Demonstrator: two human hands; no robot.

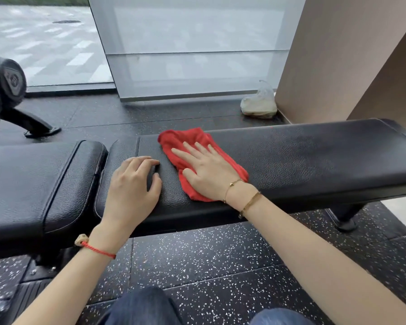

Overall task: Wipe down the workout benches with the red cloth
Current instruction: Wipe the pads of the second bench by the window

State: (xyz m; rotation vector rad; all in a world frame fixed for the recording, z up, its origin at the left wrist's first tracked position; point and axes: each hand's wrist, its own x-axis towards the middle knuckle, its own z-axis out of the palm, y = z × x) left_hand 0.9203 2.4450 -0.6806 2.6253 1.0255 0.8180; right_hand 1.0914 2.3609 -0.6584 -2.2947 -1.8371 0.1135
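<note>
The right hand [209,171] lies flat on the cloth [192,146], which lies on the desk [314,156]. The left hand [133,184] rests on the desk just left of the cloth. A second pad [40,181] lies left of the left hand. A bag [259,102] sits on the floor beyond the right hand.

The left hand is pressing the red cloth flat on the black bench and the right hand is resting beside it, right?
Not quite. The head view shows the right hand pressing the red cloth flat on the black bench, fingers straight. The left hand is the one resting beside it on the bare padding, holding nothing.
</note>
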